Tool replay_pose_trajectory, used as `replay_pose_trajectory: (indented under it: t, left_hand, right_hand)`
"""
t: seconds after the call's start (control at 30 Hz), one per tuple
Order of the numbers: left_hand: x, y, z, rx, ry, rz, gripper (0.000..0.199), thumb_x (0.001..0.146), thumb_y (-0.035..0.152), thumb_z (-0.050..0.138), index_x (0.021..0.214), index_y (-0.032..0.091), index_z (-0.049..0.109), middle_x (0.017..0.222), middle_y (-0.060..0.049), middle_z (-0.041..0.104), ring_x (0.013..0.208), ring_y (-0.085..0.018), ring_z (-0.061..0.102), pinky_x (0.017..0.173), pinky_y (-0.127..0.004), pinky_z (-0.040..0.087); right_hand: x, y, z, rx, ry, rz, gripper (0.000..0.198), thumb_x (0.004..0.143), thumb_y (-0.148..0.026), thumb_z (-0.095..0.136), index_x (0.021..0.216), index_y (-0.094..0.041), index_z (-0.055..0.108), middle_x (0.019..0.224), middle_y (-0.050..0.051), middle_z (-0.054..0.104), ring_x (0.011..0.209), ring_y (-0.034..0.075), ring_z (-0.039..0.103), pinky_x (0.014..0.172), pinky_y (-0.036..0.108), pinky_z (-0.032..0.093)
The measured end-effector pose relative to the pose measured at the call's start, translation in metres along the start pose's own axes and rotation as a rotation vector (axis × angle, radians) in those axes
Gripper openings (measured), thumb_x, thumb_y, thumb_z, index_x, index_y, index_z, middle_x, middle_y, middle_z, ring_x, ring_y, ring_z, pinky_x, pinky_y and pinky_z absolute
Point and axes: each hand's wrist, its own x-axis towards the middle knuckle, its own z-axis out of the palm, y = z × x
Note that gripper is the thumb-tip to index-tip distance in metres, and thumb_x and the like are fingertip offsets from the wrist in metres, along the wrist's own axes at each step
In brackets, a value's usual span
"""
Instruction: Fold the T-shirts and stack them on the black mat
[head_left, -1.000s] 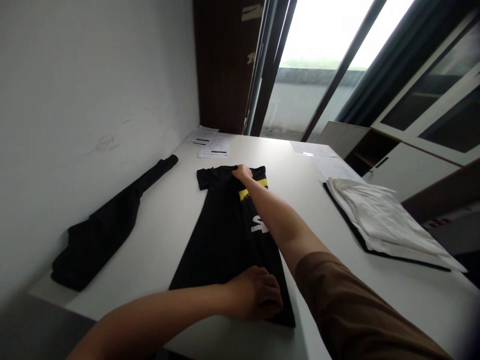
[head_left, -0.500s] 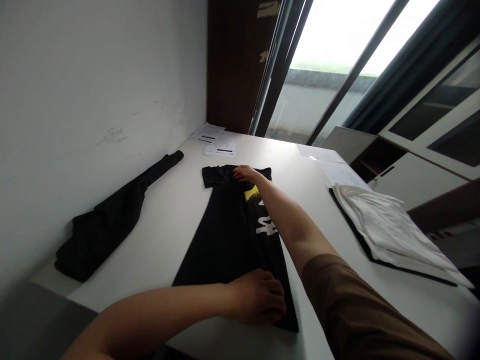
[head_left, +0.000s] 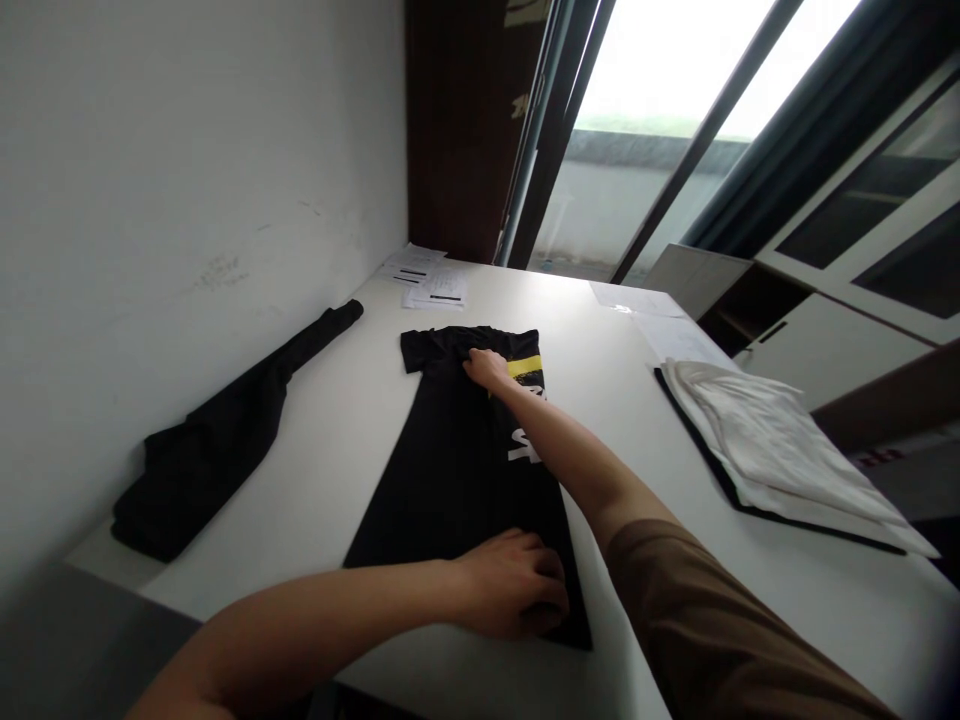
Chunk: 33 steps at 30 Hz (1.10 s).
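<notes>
A black, short-sleeved fabric shirt with a yellow band and white lettering (head_left: 442, 460) lay lengthwise on the smooth white surface (head_left: 600, 370), its collar end away from you and its hem toward you. The grip of your right hand (head_left: 487, 368) rested just below the collar, fingers bent onto the cloth; the grip of your left hand (head_left: 517, 585) lay curled over the lower part, near the hem. Whether either one pinched the fabric or merely pressed it could not be told, the fingertips being partly hidden. A faint fold line seemed to run between the two. With your hands at opposite ends, good handling, as judged from this posture, called for even, gentle tension along that line: too hard a pull at the collar would probably have skewed the thin cloth, and a loose hem would likely have left ripples. You did well to mind the short sleeve at the left, which lay outward. The long, folded black garment (head_left: 217, 440) and the stacked white cloth (head_left: 772, 430) lay well apart, leaving your forearms room.
</notes>
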Motion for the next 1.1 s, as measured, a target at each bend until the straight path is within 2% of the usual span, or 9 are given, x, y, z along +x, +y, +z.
replay_pose_trajectory:
  t: [0.07, 0.17, 0.3, 0.4, 0.53, 0.67, 0.77, 0.93, 1.1]
  left_hand:
    - [0.0, 0.001, 0.001, 0.061, -0.006, 0.029, 0.018, 0.096, 0.037, 0.063, 0.107, 0.025, 0.07, 0.117, -0.003, 0.068, 0.103, -0.022, 0.059, 0.087, -0.037, 0.043]
    - [0.0, 0.005, 0.003, 0.206, -0.017, 0.179, 0.028, 0.1, 0.045, 0.056, 0.111, 0.022, 0.067, 0.114, -0.006, 0.067, 0.099, -0.023, 0.059, 0.078, -0.038, 0.042]
    - [0.002, 0.009, 0.005, 0.294, -0.028, 0.273, 0.032, 0.101, 0.048, 0.053, 0.113, 0.021, 0.065, 0.109, -0.007, 0.066, 0.091, -0.022, 0.058, 0.069, -0.037, 0.041]
    - [0.004, 0.01, 0.008, 0.301, -0.028, 0.238, 0.027, 0.101, 0.045, 0.055, 0.114, 0.022, 0.064, 0.107, -0.007, 0.067, 0.089, -0.021, 0.06, 0.069, -0.036, 0.042]
    - [0.004, 0.01, 0.014, 0.314, -0.051, 0.245, 0.014, 0.103, 0.029, 0.054, 0.11, 0.022, 0.063, 0.093, -0.004, 0.069, 0.079, -0.019, 0.062, 0.066, -0.034, 0.043]
    - [0.006, 0.011, 0.016, 0.248, -0.082, 0.251, 0.013, 0.103, 0.027, 0.053, 0.11, 0.02, 0.062, 0.093, -0.002, 0.071, 0.077, -0.018, 0.064, 0.066, -0.033, 0.046]
    - [0.009, 0.009, 0.009, 0.166, -0.114, 0.213, 0.016, 0.101, 0.032, 0.056, 0.108, 0.02, 0.062, 0.094, -0.001, 0.073, 0.08, -0.018, 0.066, 0.068, -0.033, 0.049]
    - [-0.001, -0.003, -0.028, 0.15, -0.109, 0.09, 0.025, 0.096, 0.044, 0.063, 0.105, 0.021, 0.063, 0.096, -0.003, 0.072, 0.086, -0.021, 0.067, 0.073, -0.034, 0.05]
    - [-0.05, -0.027, -0.066, 0.241, 0.023, -0.24, 0.028, 0.096, 0.038, 0.064, 0.119, 0.021, 0.062, 0.119, -0.008, 0.065, 0.113, -0.024, 0.06, 0.097, -0.037, 0.048]
  right_hand:
    - [0.003, 0.006, -0.004, 0.037, 0.031, -0.029, 0.033, 0.1, -0.039, 0.049, 0.118, -0.021, 0.07, 0.116, 0.014, 0.072, 0.108, 0.032, 0.067, 0.091, 0.039, 0.05]
    - [0.006, 0.019, -0.009, 0.096, 0.089, -0.14, 0.037, 0.103, -0.043, 0.044, 0.12, -0.023, 0.07, 0.118, 0.01, 0.071, 0.114, 0.027, 0.063, 0.099, 0.035, 0.046]
    - [0.005, 0.037, -0.001, 0.113, 0.155, -0.225, 0.045, 0.107, -0.041, 0.034, 0.134, -0.023, 0.065, 0.139, 0.008, 0.062, 0.132, 0.023, 0.051, 0.113, 0.035, 0.036]
    - [0.001, 0.042, 0.009, 0.07, 0.029, -0.26, 0.049, 0.107, -0.044, 0.039, 0.153, -0.029, 0.048, 0.16, 0.005, 0.043, 0.147, 0.025, 0.035, 0.121, 0.044, 0.025]
    - [0.0, 0.042, 0.013, 0.043, -0.062, -0.361, 0.055, 0.106, -0.051, 0.038, 0.16, -0.04, 0.033, 0.171, -0.001, 0.019, 0.157, 0.029, 0.015, 0.123, 0.058, 0.013]
    - [0.006, 0.043, 0.009, 0.068, -0.131, -0.416, 0.053, 0.107, -0.052, 0.037, 0.159, -0.044, 0.033, 0.17, -0.003, 0.021, 0.157, 0.025, 0.014, 0.125, 0.055, 0.011]
    - [0.006, 0.041, 0.007, 0.064, -0.162, -0.375, 0.054, 0.106, -0.052, 0.04, 0.159, -0.042, 0.033, 0.169, -0.002, 0.024, 0.157, 0.024, 0.015, 0.125, 0.052, 0.011]
    - [0.0, 0.039, 0.011, 0.047, -0.053, -0.377, 0.061, 0.106, -0.054, 0.038, 0.162, -0.034, 0.028, 0.172, 0.004, 0.013, 0.158, 0.022, 0.007, 0.126, 0.046, 0.011]
    - [0.006, 0.041, 0.018, 0.051, -0.126, -0.383, 0.064, 0.105, -0.057, 0.037, 0.163, -0.032, 0.027, 0.17, 0.006, 0.019, 0.158, 0.023, 0.012, 0.126, 0.047, 0.012]
